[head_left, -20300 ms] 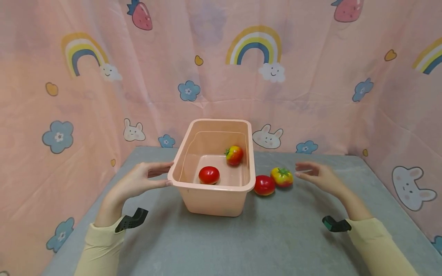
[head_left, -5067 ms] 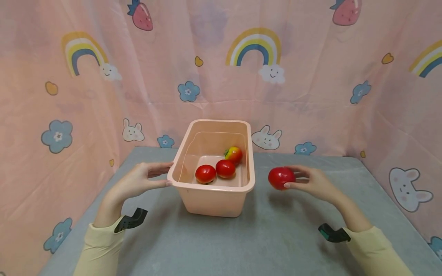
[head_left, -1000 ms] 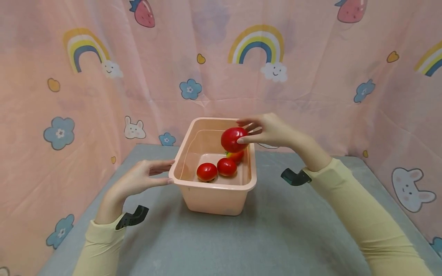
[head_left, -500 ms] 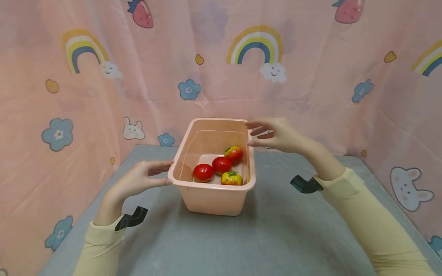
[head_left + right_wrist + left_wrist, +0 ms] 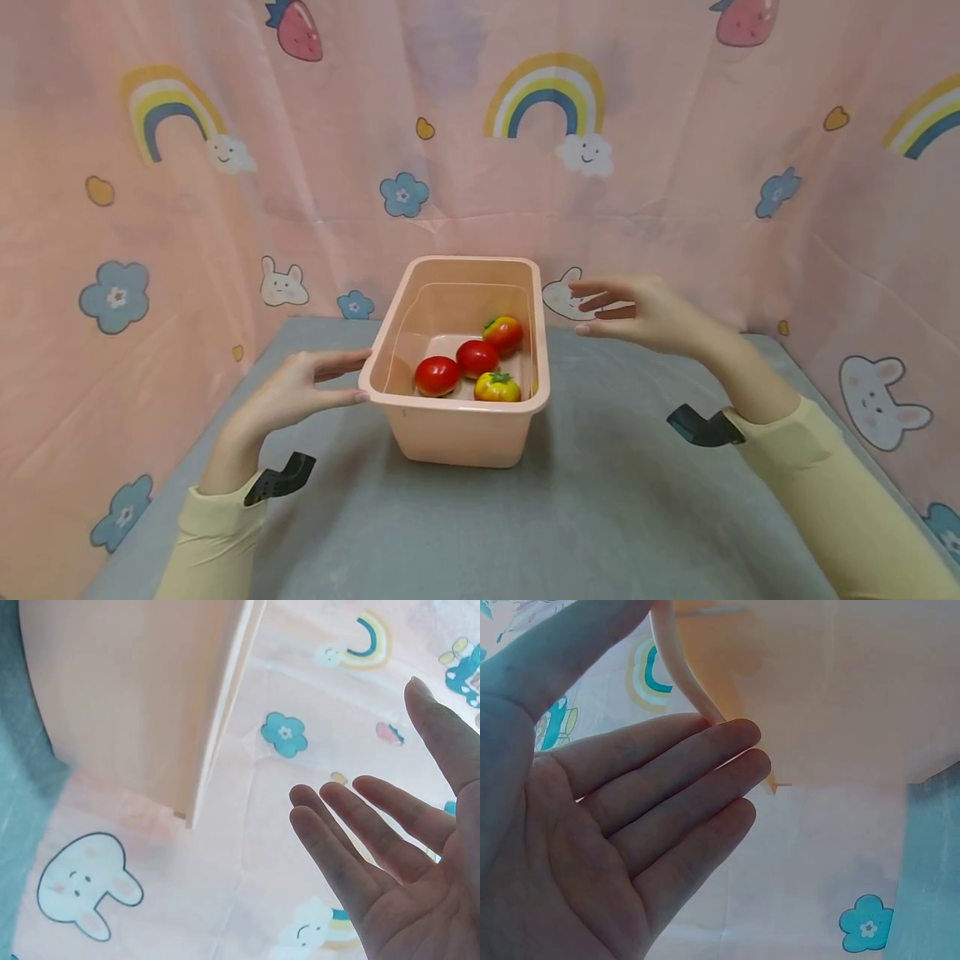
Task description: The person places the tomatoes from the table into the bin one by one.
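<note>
In the head view a pink plastic bin (image 5: 457, 433) stands on the grey table. My left hand (image 5: 288, 396) touches its left rim with thumb and fingertips. The left wrist view shows the left fingers (image 5: 697, 776) straight against the rim. Inside the bin lie a red tomato (image 5: 437, 376) at the left, a second red tomato (image 5: 477, 358) beside it, a red-and-yellow tomato (image 5: 504, 334) behind, and a yellow-and-red tomato (image 5: 497, 387) with a green top in front. My right hand (image 5: 645, 317) hovers right of the bin, fingers spread, holding nothing.
The grey table (image 5: 480, 533) extends in front of and beside the bin. Close behind hangs a pink patterned curtain (image 5: 465, 225), which also runs along both sides. Dark wrist devices (image 5: 281, 479) sit at both yellow cuffs.
The two tomatoes that lay right of the bin earlier are now inside it. My right hand has released the last one and moved right, away from the rim. The left hand stays put.
</note>
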### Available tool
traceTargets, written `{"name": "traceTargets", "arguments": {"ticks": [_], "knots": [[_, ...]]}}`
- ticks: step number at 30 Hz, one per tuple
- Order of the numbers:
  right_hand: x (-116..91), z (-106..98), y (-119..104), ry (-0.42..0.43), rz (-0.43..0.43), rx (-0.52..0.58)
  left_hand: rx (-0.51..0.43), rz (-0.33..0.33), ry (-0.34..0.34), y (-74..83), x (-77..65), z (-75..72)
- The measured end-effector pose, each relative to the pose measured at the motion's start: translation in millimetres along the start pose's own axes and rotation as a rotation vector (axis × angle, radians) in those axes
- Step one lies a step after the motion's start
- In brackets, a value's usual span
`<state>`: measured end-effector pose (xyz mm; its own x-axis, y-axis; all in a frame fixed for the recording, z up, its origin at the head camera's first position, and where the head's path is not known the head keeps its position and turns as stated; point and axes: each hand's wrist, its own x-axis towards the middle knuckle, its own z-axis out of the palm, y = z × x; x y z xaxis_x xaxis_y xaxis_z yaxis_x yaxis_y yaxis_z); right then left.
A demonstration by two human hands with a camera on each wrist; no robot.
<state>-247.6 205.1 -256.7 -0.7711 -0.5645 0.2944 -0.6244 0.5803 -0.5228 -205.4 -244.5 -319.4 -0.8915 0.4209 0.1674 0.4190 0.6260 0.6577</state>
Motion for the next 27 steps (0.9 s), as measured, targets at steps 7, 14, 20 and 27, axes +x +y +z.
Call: {"name": "traceTargets", "arguments": {"ticks": [7,14,20,27], "knots": [[-21,-2,14,0.014,0.019,-0.022,0.004,-0.004,0.013,-5.6,-0.7,1.1],[-41,-5,27,0.046,0.147,-0.031,0.01,0.035,0.053,-9.8,-2.0,2.8],[-61,-8,41,0.029,0.169,-0.045,-0.043,0.035,0.091,-19.3,-5.6,7.6],[-80,-5,61,0.009,0.251,-0.102,-0.089,0.041,0.112,-41.4,-8.6,10.3]]}}
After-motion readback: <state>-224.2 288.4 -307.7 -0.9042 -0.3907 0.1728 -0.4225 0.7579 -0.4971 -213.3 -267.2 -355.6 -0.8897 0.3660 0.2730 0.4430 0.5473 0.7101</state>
